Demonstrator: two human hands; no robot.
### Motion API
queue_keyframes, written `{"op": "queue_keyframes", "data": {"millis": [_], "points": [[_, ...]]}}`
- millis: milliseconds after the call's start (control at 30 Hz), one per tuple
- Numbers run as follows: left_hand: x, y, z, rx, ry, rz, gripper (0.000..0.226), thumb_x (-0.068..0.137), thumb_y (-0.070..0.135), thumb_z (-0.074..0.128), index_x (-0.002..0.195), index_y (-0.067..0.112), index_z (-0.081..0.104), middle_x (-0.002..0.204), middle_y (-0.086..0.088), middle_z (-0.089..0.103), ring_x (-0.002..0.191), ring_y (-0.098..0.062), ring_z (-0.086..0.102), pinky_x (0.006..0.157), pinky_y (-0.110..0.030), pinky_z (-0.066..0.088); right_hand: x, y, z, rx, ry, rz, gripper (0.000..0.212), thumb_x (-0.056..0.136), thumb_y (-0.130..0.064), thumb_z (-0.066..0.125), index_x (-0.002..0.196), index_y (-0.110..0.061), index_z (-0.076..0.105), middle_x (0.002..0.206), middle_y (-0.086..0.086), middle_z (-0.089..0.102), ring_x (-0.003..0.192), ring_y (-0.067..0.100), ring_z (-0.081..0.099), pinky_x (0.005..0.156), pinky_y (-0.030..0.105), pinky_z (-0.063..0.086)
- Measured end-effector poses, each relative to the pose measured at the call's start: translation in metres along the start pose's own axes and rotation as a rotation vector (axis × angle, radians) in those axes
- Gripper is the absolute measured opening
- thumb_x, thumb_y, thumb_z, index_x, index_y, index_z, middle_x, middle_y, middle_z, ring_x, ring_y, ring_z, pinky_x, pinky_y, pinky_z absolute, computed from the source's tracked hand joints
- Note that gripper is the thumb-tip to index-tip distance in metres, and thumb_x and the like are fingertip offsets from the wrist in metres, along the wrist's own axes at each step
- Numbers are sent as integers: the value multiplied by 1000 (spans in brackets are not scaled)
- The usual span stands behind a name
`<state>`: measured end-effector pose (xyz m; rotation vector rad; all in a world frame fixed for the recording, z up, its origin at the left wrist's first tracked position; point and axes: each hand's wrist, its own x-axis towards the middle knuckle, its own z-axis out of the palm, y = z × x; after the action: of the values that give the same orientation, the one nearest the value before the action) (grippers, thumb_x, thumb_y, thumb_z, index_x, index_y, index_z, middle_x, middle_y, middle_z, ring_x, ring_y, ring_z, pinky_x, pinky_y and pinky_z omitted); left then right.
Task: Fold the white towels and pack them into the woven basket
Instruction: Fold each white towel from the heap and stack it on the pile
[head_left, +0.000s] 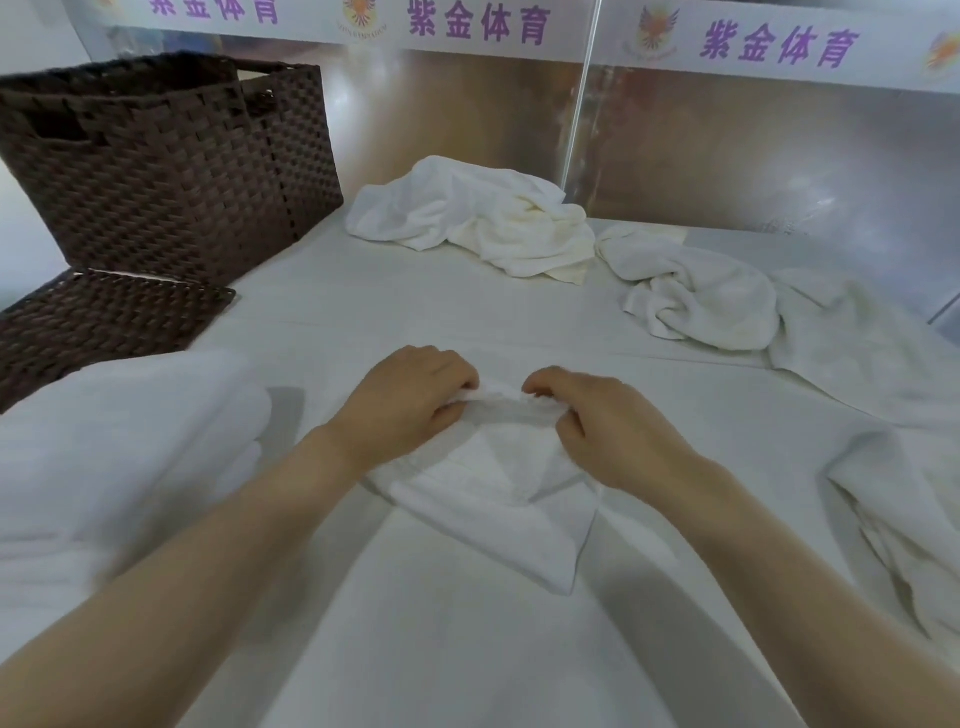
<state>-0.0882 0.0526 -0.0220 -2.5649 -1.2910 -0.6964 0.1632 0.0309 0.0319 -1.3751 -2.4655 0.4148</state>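
Banner (478, 23) reading 紫金体育, both hands gripping white towel (498, 499)

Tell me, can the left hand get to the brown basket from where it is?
Probably yes. The left hand grips the towel with the right hand, so it must let go first. Only bare table lies between it and the woven basket.

A white-covered table (467, 649) fills the view. Behind it stand shiny metal panels (753, 150). A white banner (571, 31) with purple characters runs along the top.
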Motion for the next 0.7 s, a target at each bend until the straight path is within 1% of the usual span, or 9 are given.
{"op": "queue_keyframes", "data": {"millis": [100, 200, 300, 400, 467, 533, 567, 633, 700], "points": [[-35, 2, 15, -42, -66, 22, 19, 88, 23, 47, 98, 15, 60, 105, 1, 62, 92, -20, 56, 78, -35, 45, -27, 8, 24, -11, -106, -34, 53, 85, 5, 40, 122, -32, 42, 118, -9, 56, 95, 19, 56, 87, 33, 49], [-46, 3, 20, -151, -61, -104, 24, 91, 23, 43, 107, 13, 59, 119, -1, 62, 106, -19, 58, 81, -32, 52, -40, 20, 52, -128, 63, -143, 63, 63, 16, 48, 114, -21, 46, 122, -2, 50, 113, 21, 45, 109, 31, 31], [-43, 4, 21, -123, -103, -110, 26, 91, 21, 42, 109, 13, 59, 117, -2, 64, 100, -22, 61, 78, -34, 53, -45, 21, 68, -146, 188, -119, 67, 56, 18, 52, 109, -21, 49, 130, 2, 52, 125, 24, 46, 107, 36, 34], [-36, 5, 16, -98, -85, -112, 28, 89, 23, 36, 101, 13, 60, 101, -1, 66, 87, -24, 61, 79, -35, 46, -43, 18, 66, -149, 298, -174, 56, 59, 15, 53, 102, -19, 61, 120, 1, 60, 115, 22, 52, 100, 34, 38], [-32, 5, 12, -105, -35, -89, 24, 89, 20, 39, 99, 12, 59, 95, -1, 63, 85, -23, 59, 82, -32, 42, -41, 21, 60, -256, 297, -242, 47, 59, 8, 54, 93, -20, 70, 117, 2, 65, 110, 21, 53, 95, 31, 34], [-31, 7, 4, -163, -82, -64, 24, 92, 28, 47, 110, 14, 56, 106, 1, 59, 96, -20, 56, 89, -31, 42, -45, 25, 54, -352, 180, -225, 47, 60, 4, 56, 94, -23, 74, 127, 5, 63, 116, 26, 51, 97, 33, 36], [-33, 8, 2, -200, -164, -64, 36, 92, 39, 53, 121, 17, 53, 117, 2, 56, 107, -16, 53, 96, -29, 40, -48, 26, 50, -373, 111, -199, 51, 62, 3, 57, 102, -24, 73, 138, 8, 56, 125, 28, 45, 103, 36, 37], [-37, 8, 2, -200, -337, -57, 73, 83, 62, 60, 143, 26, 39, 142, 8, 39, 129, -8, 36, 110, -23, 27, -54, 31, 42, -400, -25, -140, 61, 68, 1, 57, 123, -25, 63, 157, 10, 32, 143, 30, 24, 115, 42, 26], [-38, 9, 4, -145, -427, -50, 95, 76, 75, 57, 153, 32, 20, 158, 13, 17, 142, -5, 16, 117, -24, 13, -56, 32, 32, -441, -65, -154, 53, 72, -5, 60, 122, -24, 60, 159, 10, 28, 146, 33, 24, 115, 44, 26]]}}
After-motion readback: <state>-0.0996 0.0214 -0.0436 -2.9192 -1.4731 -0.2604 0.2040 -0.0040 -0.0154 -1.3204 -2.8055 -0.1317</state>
